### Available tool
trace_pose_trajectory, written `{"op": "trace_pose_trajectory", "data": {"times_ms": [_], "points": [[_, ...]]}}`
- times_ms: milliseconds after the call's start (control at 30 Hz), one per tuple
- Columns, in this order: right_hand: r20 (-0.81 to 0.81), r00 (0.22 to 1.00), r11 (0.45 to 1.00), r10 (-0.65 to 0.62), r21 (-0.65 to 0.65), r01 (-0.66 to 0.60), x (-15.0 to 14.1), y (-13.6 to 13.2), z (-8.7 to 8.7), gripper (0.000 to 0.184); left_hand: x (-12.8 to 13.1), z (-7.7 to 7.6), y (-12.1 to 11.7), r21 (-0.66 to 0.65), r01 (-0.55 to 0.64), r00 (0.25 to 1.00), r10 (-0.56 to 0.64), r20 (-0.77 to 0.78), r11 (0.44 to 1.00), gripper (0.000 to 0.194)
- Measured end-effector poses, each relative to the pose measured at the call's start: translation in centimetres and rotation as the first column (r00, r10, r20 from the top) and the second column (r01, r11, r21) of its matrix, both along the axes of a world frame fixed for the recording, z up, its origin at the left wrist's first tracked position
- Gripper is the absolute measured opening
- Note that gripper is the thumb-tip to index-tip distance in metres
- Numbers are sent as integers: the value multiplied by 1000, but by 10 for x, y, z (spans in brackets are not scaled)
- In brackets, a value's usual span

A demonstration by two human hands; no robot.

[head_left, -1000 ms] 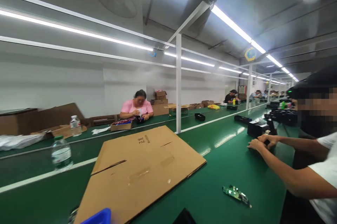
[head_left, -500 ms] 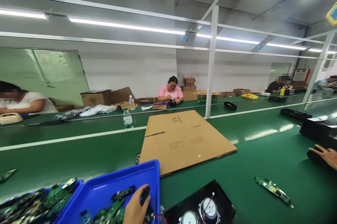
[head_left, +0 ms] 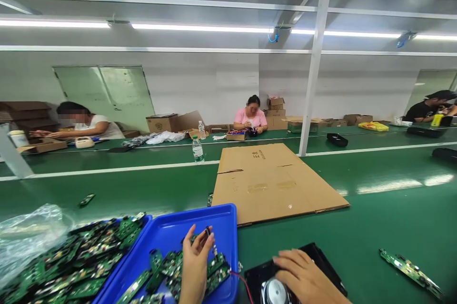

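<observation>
My left hand (head_left: 196, 263) is raised over the blue tray (head_left: 228, 218), its thumb and fingers pinched on a small circuit board (head_left: 208, 231) seen nearly edge-on. Green circuit boards (head_left: 170, 266) lie in the tray beneath it. My right hand (head_left: 303, 273) rests across a black speaker housing (head_left: 326, 266), fingers stretched out and thumb hidden. One round silver speaker (head_left: 274, 290) shows beside its fingers. A red wire (head_left: 245, 281) runs between the tray and the housing.
Left, a second tray (head_left: 145, 223) is heaped with boards beside a clear plastic bag (head_left: 32, 232). A cardboard sheet (head_left: 271, 199) lies ahead; a lone board (head_left: 410, 270) lies right. Beyond stand a water bottle (head_left: 197, 150), a white post (head_left: 316, 66) and co-workers (head_left: 250, 118).
The view has swung left. My right hand has come from a black object at the far right onto the speaker housing. My left hand has lifted slightly, still pinching the board.
</observation>
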State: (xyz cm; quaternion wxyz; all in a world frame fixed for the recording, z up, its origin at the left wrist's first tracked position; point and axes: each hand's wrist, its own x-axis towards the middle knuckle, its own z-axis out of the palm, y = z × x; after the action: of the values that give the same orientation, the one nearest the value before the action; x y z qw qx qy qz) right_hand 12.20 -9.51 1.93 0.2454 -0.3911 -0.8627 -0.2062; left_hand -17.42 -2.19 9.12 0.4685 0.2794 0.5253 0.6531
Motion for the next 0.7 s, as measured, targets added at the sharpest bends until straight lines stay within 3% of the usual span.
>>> {"op": "trace_pose_trajectory", "data": {"times_ms": [133,200,267,367,467,533,633,700], "points": [[154,988,974,-26,227,-10,-11,21,-5,47,7,19,-7,-82,-11,976,29,218,997,48],[172,983,966,-58,259,12,-6,22,-9,39,12,24,-10,-102,8,964,19,264,995,39],[207,977,950,-46,310,-21,10,19,-17,33,19,20,-13,-121,51,956,-13,294,991,45],[163,985,927,-57,375,-9,46,16,-35,40,36,3,-19,-101,130,948,-94,305,986,67],[-49,991,969,-123,209,130,76,16,-51,52,62,-15,-28,-14,224,933,-210,293,975,88],[-114,983,986,-145,66,153,81,14,-57,44,77,-21,-34,19,296,902,-286,323,955,95],[-153,985,996,-80,24,85,61,9,-62,8,85,-25,-39,49,352,870,-346,351,935,88],[-265,958,993,-113,2,118,33,5,-65,11,80,-28,-38,31,355,876,-344,337,934,77]]}}
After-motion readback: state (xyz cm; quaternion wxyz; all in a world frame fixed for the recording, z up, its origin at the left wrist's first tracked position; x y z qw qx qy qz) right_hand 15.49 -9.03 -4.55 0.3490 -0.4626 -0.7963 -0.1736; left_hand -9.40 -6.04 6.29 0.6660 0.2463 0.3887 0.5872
